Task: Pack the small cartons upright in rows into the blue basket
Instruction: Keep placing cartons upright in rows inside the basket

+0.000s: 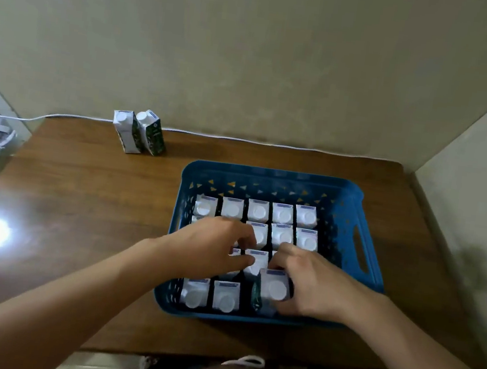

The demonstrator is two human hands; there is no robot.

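While the right hand (306, 284) is gripping a small carton (274, 289) and easing it into the near row of the blue basket (353, 204), the main risk I see is a jam. That carton looks slightly tilted and sits higher than its neighbours, so it isn't seated yet. If it goes down crooked, its bottom corner could catch on the carton beside it or on the basket wall and tip, or shove the row out of line.

The left hand (213, 248) has its fingers curled around the top of a carton in the third row (256, 261), pinching it as far as I can tell, probably steadying it or nudging it aside to make room. Push too hard there and the packed rows shift.

Counting what shows: five cartons in the far row (259, 210), three clear in the second row plus a sliver of one at the left edge, with the left hand hiding the rest. In the third row I can only make out about two. The near row has two seated (195, 293) plus the one in hand. So roughly fourteen visible in the basket, maybe more under the hands.

Two more cartons (138, 131) stand on the wooden surface (81, 195), well apart from the basket, near the wall, beside a white cable (60, 116).
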